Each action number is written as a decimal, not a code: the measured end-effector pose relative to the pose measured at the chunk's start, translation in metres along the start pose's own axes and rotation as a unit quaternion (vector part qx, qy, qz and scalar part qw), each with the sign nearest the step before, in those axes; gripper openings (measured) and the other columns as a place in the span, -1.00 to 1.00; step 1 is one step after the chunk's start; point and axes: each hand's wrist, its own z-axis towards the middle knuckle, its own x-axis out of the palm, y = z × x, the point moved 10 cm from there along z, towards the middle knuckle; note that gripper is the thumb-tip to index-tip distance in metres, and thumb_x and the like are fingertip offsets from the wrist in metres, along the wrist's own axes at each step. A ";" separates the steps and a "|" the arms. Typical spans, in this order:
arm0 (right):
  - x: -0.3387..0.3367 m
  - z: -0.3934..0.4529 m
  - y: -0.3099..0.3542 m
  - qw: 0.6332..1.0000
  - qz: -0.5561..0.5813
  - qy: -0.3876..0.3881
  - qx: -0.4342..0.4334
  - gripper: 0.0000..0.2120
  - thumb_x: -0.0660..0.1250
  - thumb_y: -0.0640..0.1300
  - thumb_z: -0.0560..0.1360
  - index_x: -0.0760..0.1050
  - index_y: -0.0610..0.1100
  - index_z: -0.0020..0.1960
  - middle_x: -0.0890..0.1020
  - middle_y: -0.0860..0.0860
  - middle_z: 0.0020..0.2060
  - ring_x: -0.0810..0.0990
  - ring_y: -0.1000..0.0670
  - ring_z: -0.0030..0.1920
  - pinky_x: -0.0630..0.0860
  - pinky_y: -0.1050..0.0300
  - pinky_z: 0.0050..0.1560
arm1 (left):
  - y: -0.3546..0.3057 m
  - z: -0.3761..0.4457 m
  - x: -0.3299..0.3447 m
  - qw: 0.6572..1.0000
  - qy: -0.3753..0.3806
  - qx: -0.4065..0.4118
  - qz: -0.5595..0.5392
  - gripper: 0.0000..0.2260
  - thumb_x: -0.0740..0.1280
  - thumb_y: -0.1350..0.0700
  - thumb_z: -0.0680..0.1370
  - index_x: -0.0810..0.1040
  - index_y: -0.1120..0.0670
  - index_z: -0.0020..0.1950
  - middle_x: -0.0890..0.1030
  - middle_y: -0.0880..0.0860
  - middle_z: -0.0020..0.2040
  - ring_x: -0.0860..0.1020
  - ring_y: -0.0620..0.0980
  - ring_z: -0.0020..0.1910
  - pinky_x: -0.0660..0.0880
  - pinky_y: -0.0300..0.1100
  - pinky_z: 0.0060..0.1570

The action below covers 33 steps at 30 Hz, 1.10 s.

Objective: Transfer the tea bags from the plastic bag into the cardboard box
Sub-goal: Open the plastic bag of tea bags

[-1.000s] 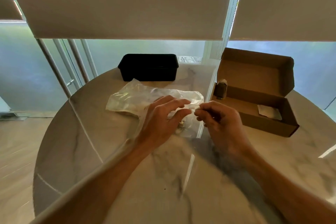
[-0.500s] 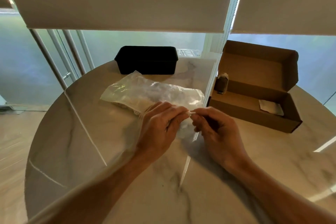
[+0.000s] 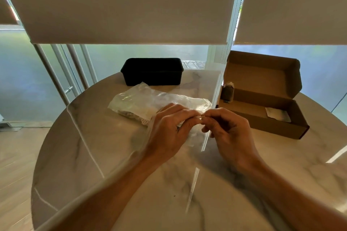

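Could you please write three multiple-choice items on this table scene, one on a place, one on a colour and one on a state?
1. Where does the open brown cardboard box stand on the round marble table?
A. right of the hands
B. left of the hands
C. under the bag

2. What colour is the rectangular plastic tub?
A. white
B. black
C. red

3. What are the left hand and right hand doing?
A. resting flat
B. lifting the tub
C. pinching the clear plastic bag

Answers: 1 A, the box sits at the table's right side; 2 B, the tub is uniformly black; 3 C, both hands' fingertips meet on the bag's near edge.
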 end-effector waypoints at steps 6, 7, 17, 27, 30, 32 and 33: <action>-0.007 0.000 -0.002 0.999 0.039 -0.030 -0.016 -0.88 0.35 -0.16 0.42 0.61 -0.01 -0.08 0.67 0.10 -0.22 0.66 0.05 -0.24 0.54 0.33 -0.27 | -0.007 0.001 0.000 0.999 -0.012 0.026 0.014 -0.79 0.31 0.04 0.52 0.65 0.14 -0.02 0.64 0.01 -0.15 0.53 -0.14 -0.14 0.47 -0.31 -0.09; -0.008 0.000 -0.002 0.998 0.046 -0.034 -0.015 -0.87 0.35 -0.17 0.42 0.62 -0.01 -0.08 0.67 0.10 -0.22 0.67 0.05 -0.24 0.55 0.32 -0.28 | -0.008 0.001 0.000 0.999 -0.012 0.031 0.017 -0.80 0.31 0.05 0.52 0.65 0.14 -0.02 0.64 0.01 -0.15 0.52 -0.14 -0.14 0.46 -0.33 -0.09; -0.011 -0.003 -0.007 0.996 0.062 -0.061 0.000 -0.84 0.34 -0.13 0.37 0.64 0.03 -0.10 0.69 0.13 -0.23 0.66 0.07 -0.28 0.55 0.33 -0.31 | -0.008 0.003 -0.008 0.997 -0.011 0.066 0.037 -0.81 0.31 0.10 0.53 0.66 0.18 -0.03 0.63 0.04 -0.14 0.52 -0.10 -0.12 0.44 -0.36 -0.06; -0.018 -0.001 -0.003 0.991 0.078 -0.103 -0.019 -0.79 0.36 -0.21 0.37 0.67 0.05 -0.12 0.68 0.12 -0.23 0.65 0.10 -0.28 0.53 0.36 -0.31 | -0.001 0.005 -0.016 0.994 -0.023 0.082 0.062 -0.87 0.36 0.18 0.50 0.65 0.20 -0.01 0.62 0.04 -0.13 0.53 -0.06 -0.12 0.48 -0.25 -0.10; -0.019 0.002 -0.002 0.995 0.029 -0.095 -0.023 -0.81 0.37 -0.22 0.40 0.61 0.06 -0.09 0.66 0.14 -0.20 0.62 0.13 -0.19 0.53 0.38 -0.21 | 0.007 0.007 -0.019 0.995 -0.032 0.065 0.062 -0.88 0.38 0.21 0.49 0.65 0.19 -0.01 0.63 0.03 -0.14 0.53 -0.07 -0.13 0.47 -0.27 -0.10; -0.017 0.007 0.006 0.995 -0.068 -0.065 -0.046 -0.81 0.37 -0.05 0.39 0.54 0.11 0.00 0.59 0.21 -0.08 0.58 0.14 -0.07 0.52 0.39 -0.07 | 0.007 0.008 -0.019 0.996 -0.032 0.064 0.057 -0.85 0.34 0.16 0.51 0.65 0.20 -0.01 0.62 0.04 -0.15 0.53 -0.06 -0.13 0.47 -0.28 -0.11; -0.015 0.009 0.008 0.991 -0.112 -0.044 -0.055 -0.71 0.38 0.03 0.37 0.49 0.15 0.09 0.51 0.26 0.02 0.54 0.16 0.00 0.50 0.41 0.00 | 0.005 0.008 -0.018 0.996 -0.028 0.068 0.055 -0.83 0.33 0.14 0.52 0.65 0.20 -0.01 0.62 0.04 -0.15 0.53 -0.05 -0.14 0.47 -0.27 -0.12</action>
